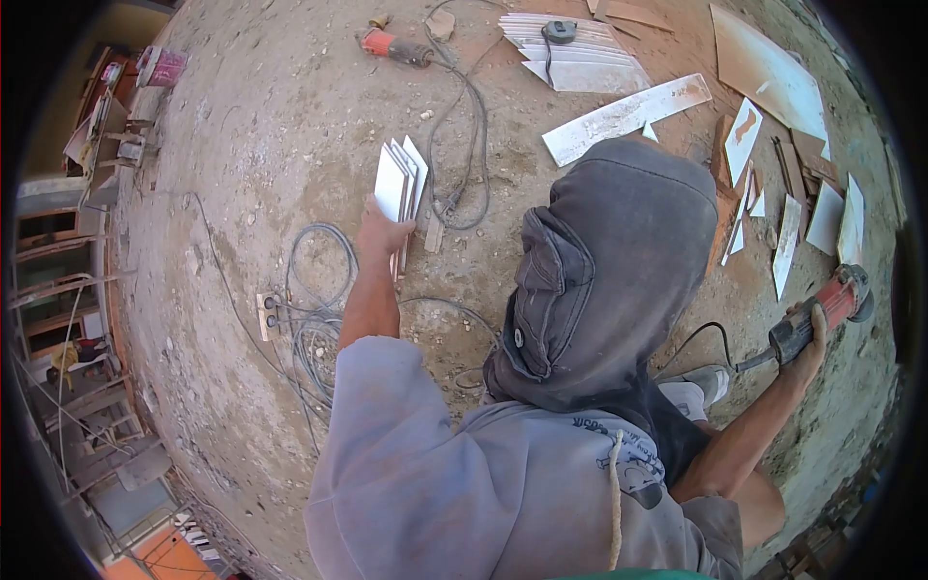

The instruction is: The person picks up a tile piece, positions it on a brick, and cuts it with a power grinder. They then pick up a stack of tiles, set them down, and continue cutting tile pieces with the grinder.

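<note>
My left hand [385,232] is closed around the near end of a small stack of white tile pieces [394,184], held upright over the dirt ground. Their pointed upper ends are slightly fanned out. Far to the right, my right hand [810,340] grips the dark body of a red and black angle grinder [833,302], its disc end pointing up and away from me. A black cord runs from the grinder's rear toward my shoe. Whether the disc is spinning cannot be made out. My bent knee in dark cargo trousers [628,261] sits between the two hands.
A second red grinder [391,46] lies on the ground with its cable. A tape measure [559,32] rests on stacked tile strips [590,70]. A long tile strip [628,118], a large sheet [768,72] and offcuts lie right. Coiled cable [324,261] and a socket block [268,317] lie left.
</note>
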Available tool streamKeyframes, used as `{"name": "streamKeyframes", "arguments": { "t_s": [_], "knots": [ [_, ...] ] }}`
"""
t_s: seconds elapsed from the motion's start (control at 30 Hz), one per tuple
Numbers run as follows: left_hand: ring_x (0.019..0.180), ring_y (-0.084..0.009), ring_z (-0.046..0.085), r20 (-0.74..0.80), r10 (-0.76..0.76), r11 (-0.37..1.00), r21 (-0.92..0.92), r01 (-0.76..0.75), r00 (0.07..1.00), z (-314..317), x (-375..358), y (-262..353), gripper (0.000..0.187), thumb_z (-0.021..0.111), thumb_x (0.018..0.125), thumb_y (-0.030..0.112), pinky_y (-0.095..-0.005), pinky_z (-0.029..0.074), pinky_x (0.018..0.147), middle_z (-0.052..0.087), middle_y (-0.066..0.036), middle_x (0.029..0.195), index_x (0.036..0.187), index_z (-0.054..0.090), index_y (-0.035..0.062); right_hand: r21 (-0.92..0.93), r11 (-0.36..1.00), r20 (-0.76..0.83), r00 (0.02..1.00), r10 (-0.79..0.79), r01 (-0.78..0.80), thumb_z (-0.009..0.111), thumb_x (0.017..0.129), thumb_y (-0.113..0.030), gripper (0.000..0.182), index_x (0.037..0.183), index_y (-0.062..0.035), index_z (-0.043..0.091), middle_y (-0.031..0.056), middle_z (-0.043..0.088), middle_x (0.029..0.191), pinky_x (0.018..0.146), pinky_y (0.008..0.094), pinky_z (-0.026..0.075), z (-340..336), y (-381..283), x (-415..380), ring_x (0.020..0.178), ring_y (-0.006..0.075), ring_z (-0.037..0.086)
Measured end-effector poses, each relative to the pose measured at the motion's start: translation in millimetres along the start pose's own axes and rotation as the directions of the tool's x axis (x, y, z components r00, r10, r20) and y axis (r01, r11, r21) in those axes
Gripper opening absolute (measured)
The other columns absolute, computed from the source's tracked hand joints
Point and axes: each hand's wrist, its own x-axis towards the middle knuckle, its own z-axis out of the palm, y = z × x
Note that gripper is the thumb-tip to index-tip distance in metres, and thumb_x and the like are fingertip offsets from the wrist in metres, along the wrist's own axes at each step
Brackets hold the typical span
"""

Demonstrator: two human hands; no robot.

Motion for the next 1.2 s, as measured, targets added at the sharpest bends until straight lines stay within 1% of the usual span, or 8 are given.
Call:
{"name": "streamKeyframes", "arguments": {
  "t_s": [0.37, 0.57, 0.73, 0.8, 0.9, 1.0, 1.07, 1.2],
  "knots": [
    [0.118, -0.0388, 0.060, -0.011, 0.209, 0.913, -0.356, -0.199, 0.978, 5.2, 27.6, -29.8, 0.102, 0.085, 0.061, 0.037, -0.0438, 0.047, 0.102, 0.061, -0.026, 0.127, 0.143, 0.037, -0.0009, -0.026, 1.000, -0.040, 0.999, 0.009, -0.011, 0.073, 0.088, -0.028, 0.041, 0.112, 0.0032, 0.061, 0.0147, 0.069, 0.092, 0.065, 0.0306, 0.056, -3.0, 11.3, -5.3, 0.078, 0.0206, 0.069],
    [0.124, -0.0404, 0.053, -0.104, 0.161, 0.987, 0.001, -0.162, 0.981, 10.5, 5.6, -8.7, 0.104, 0.086, 0.060, 0.032, -0.0465, 0.045, 0.104, 0.055, -0.023, 0.133, 0.147, 0.034, 0.0049, -0.016, 1.000, -0.060, 0.998, 0.018, -0.019, 0.075, 0.087, -0.026, 0.043, 0.114, 0.0036, 0.060, 0.0150, 0.069, 0.093, 0.065, 0.0312, 0.056, -6.7, 13.0, -3.3, 0.078, 0.0212, 0.069],
    [0.128, -0.0398, 0.049, -0.082, 0.167, 0.986, 0.008, -0.167, 0.983, 5.3, -3.3, -5.5, 0.108, 0.086, 0.063, 0.037, -0.0471, 0.043, 0.105, 0.051, -0.023, 0.137, 0.151, 0.030, 0.0079, -0.022, 1.000, -0.083, 0.996, -0.008, 0.006, 0.075, 0.087, -0.024, 0.042, 0.114, 0.0040, 0.059, 0.0157, 0.069, 0.093, 0.064, 0.0319, 0.057, 0.1, 7.8, -7.7, 0.078, 0.0216, 0.069],
    [0.128, -0.0410, 0.049, -0.154, 0.124, 0.990, 0.079, -0.113, 0.980, 7.2, -13.4, 3.7, 0.108, 0.087, 0.063, 0.041, -0.0475, 0.043, 0.105, 0.052, -0.023, 0.136, 0.149, 0.032, 0.0062, -0.003, 1.000, -0.098, 0.995, -0.016, 0.015, 0.074, 0.087, -0.025, 0.037, 0.110, 0.0025, 0.062, 0.0139, 0.069, 0.090, 0.064, 0.0314, 0.056, 4.9, 6.7, -10.5, 0.076, 0.0207, 0.069],
    [0.121, -0.0428, 0.056, -0.274, 0.241, 0.971, 0.069, -0.231, 0.931, 25.0, -4.1, -10.9, 0.104, 0.090, 0.060, 0.040, -0.0474, 0.046, 0.100, 0.058, -0.026, 0.127, 0.142, 0.040, 0.0012, 0.015, 1.000, -0.026, 1.000, 0.003, -0.003, 0.073, 0.088, -0.025, 0.033, 0.106, 0.0003, 0.065, 0.0104, 0.069, 0.085, 0.062, 0.0288, 0.053, -6.3, 17.0, -2.9, 0.072, 0.0178, 0.068],
    [0.124, -0.0393, 0.054, -0.146, 0.297, 0.953, -0.009, -0.302, 0.944, 10.2, 0.5, -4.4, 0.099, 0.092, 0.056, 0.031, -0.0459, 0.045, 0.102, 0.057, -0.023, 0.131, 0.138, 0.045, 0.0014, -0.100, 0.994, -0.043, 0.998, -0.035, 0.031, 0.072, 0.088, -0.025, 0.027, 0.100, -0.0017, 0.065, 0.0072, 0.067, 0.082, 0.064, 0.0280, 0.051, 9.3, 3.0, -19.8, 0.068, 0.0157, 0.065],
    [0.124, -0.0408, 0.054, -0.056, 0.199, 0.977, -0.065, -0.202, 0.978, 0.7, -7.8, 14.1, 0.088, 0.089, 0.060, 0.028, -0.0466, 0.046, 0.101, 0.058, -0.023, 0.129, 0.132, 0.049, 0.0005, -0.097, 0.992, -0.070, 0.994, -0.083, 0.076, 0.072, 0.087, -0.025, 0.026, 0.097, -0.0022, 0.066, 0.0066, 0.067, 0.078, 0.062, 0.0274, 0.051, 16.7, -3.2, -22.4, 0.066, 0.0151, 0.065],
    [0.123, -0.0413, 0.054, -0.154, 0.308, 0.951, 0.023, -0.308, 0.939, 7.9, -16.9, 40.8, 0.079, 0.083, 0.069, 0.036, -0.0477, 0.045, 0.101, 0.059, -0.024, 0.126, 0.133, 0.051, -0.0006, -0.030, 0.992, -0.149, 0.981, -0.122, 0.119, 0.074, 0.084, -0.026, 0.026, 0.092, -0.0027, 0.066, 0.0062, 0.067, 0.074, 0.056, 0.0265, 0.049, 24.7, -9.4, -24.9, 0.059, 0.0142, 0.063]
  ]
}}
